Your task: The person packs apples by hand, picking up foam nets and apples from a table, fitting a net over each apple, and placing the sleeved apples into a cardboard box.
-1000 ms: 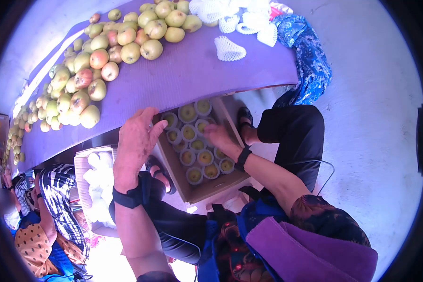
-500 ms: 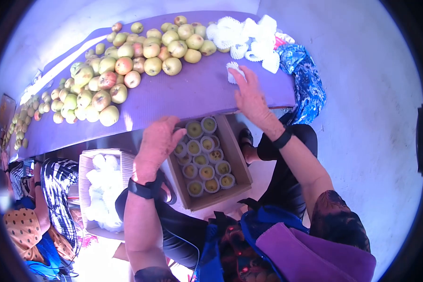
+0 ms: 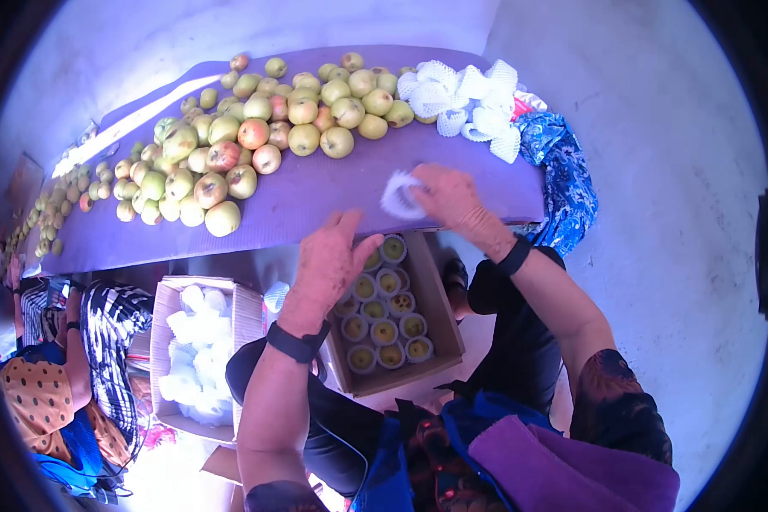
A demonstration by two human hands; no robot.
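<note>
My right hand pinches a white foam net sleeve above the purple table, near its front edge. The sleeve is blurred and looks like a ring. My left hand is in front of that edge, with thumb and fingers apart and nothing visible in them. Partly beneath it is a cardboard box of apples, each apple sitting in a white foam sleeve; the hand hides the box's far left corner. At the table's far right lies a pile of foam sleeves.
Loose yellow-green and reddish apples cover much of the purple table. A blue patterned cloth hangs at its right end. Left of the apple box stands an open carton of white foam pieces. Another person sits at far left.
My right hand has brought the foam sleeve nearer and leftward, away from the pile. My left hand has shifted slightly right. The whole view has tilted a little.
</note>
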